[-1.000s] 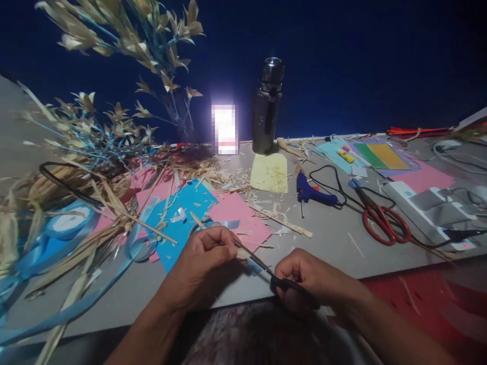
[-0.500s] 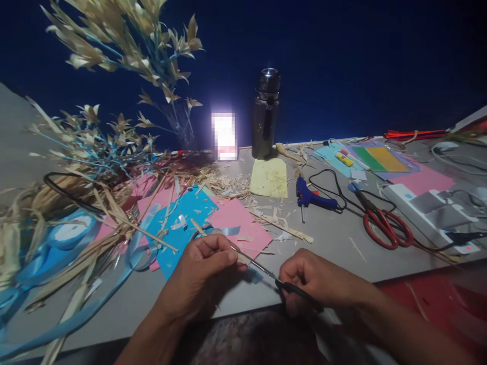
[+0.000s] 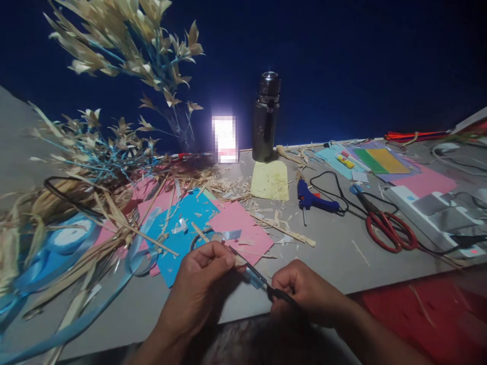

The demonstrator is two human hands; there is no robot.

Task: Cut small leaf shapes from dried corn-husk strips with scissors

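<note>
My right hand [image 3: 294, 289] is closed around the black handle of a slim pair of scissors [image 3: 256, 274]. The blades point up and left toward the fingertips of my left hand [image 3: 209, 268]. Between the left thumb and fingers a small pale straw-coloured husk piece [image 3: 239, 261] is pinched, mostly covered by the fingers. The blade tips lie right beside this piece; whether they touch it I cannot tell. Just beyond my left hand are a blue sheet [image 3: 178, 248] and a pink sheet [image 3: 243, 223], strewn with husk scraps.
Blue ribbon [image 3: 114, 296] and dried husks lie left, below a husk-flower arrangement [image 3: 114, 147]. A dark flask [image 3: 265, 126] stands at the back behind a yellow sheet [image 3: 269, 180]. Rightward are a blue glue gun [image 3: 317, 200], red-handled scissors [image 3: 388, 228] and a white power strip [image 3: 413, 208].
My right hand has shifted a little left with the scissors, closer to my left hand. The left hand keeps its pinch and sits slightly lower in view.
</note>
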